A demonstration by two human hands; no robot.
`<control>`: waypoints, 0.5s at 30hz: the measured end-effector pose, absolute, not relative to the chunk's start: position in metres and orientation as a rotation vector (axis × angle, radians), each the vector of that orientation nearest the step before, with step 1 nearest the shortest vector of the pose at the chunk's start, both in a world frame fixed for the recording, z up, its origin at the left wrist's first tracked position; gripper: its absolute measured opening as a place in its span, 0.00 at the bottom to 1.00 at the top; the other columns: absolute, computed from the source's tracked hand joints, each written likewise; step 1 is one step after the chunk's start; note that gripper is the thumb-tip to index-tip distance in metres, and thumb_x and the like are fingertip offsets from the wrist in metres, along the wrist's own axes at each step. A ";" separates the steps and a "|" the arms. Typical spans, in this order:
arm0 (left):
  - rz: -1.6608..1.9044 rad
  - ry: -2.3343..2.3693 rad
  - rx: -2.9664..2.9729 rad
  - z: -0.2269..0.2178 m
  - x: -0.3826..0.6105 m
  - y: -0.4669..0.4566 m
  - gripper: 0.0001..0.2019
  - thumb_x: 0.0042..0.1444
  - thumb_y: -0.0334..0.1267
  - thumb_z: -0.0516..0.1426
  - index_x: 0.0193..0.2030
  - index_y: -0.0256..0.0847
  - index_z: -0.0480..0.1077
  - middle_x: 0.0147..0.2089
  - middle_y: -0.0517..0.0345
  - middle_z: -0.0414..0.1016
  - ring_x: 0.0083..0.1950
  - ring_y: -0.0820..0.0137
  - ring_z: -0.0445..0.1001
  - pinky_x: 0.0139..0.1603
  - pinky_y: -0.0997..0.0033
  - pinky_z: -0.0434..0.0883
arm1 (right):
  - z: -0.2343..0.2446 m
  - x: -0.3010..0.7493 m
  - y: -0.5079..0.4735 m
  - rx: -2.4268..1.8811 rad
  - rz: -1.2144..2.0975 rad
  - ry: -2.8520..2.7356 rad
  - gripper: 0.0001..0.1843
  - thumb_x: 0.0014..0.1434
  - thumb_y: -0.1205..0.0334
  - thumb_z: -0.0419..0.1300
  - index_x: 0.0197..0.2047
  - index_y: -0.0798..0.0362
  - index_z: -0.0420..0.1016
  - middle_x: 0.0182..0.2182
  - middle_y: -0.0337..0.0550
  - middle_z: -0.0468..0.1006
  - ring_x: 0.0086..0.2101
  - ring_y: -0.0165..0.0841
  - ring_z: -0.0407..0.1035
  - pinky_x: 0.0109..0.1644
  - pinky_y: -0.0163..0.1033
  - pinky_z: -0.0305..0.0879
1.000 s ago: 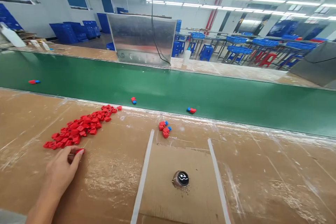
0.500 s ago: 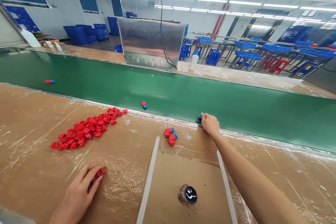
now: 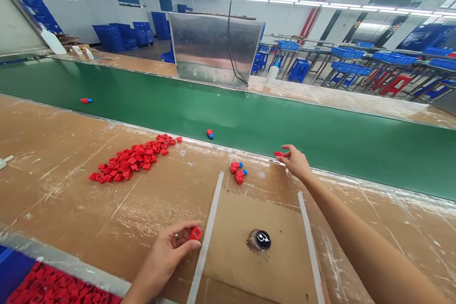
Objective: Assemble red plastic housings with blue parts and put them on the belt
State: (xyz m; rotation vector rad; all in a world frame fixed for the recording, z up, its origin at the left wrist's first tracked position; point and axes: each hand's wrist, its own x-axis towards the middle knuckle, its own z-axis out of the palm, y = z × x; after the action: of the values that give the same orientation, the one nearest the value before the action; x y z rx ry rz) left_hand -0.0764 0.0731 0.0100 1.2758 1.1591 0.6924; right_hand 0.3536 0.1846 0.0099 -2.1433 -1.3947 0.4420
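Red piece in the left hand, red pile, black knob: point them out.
red piece (image 3: pixel 195 233), head view, its square front.
red pile (image 3: pixel 133 159), head view, middle of the heap.
black knob (image 3: pixel 262 240), head view, its dark top.

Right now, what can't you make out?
Head view:
- Red piece in right hand: fingers hide part.
- Red square in left hand: fingers hide its underside.
- Red parts, bottom left: cut by frame edge.
- Dark round object: too small to identify.
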 end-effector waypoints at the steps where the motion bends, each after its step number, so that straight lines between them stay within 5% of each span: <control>1: 0.677 1.067 1.168 0.008 -0.068 0.069 0.19 0.47 0.42 0.68 0.47 0.42 0.79 0.39 0.53 0.82 0.42 0.64 0.77 0.44 0.69 0.73 | 0.015 0.351 0.168 -2.098 0.494 -1.402 0.17 0.57 0.63 0.61 0.50 0.59 0.71 0.36 0.50 0.79 0.36 0.39 0.72 0.43 0.44 0.67; 7: 0.629 0.772 0.850 0.000 -0.020 0.044 0.20 0.47 0.37 0.70 0.48 0.43 0.78 0.43 0.53 0.81 0.45 0.70 0.75 0.46 0.75 0.69 | 0.041 0.317 0.048 -1.757 0.797 -1.456 0.22 0.62 0.46 0.57 0.48 0.55 0.75 0.42 0.52 0.81 0.40 0.39 0.76 0.43 0.44 0.73; 15: 0.574 0.721 1.036 -0.007 0.011 0.018 0.17 0.52 0.39 0.66 0.48 0.39 0.75 0.31 0.63 0.68 0.31 0.76 0.65 0.32 0.77 0.64 | 0.039 0.260 -0.035 -1.680 0.673 -1.565 0.15 0.67 0.53 0.57 0.52 0.52 0.73 0.43 0.48 0.79 0.40 0.38 0.74 0.44 0.44 0.71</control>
State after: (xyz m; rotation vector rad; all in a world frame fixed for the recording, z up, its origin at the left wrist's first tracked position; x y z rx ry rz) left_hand 0.0113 0.0177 -0.0070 1.0364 0.7205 0.5742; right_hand 0.2603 -0.0353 0.0389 -1.6801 -1.5651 0.6729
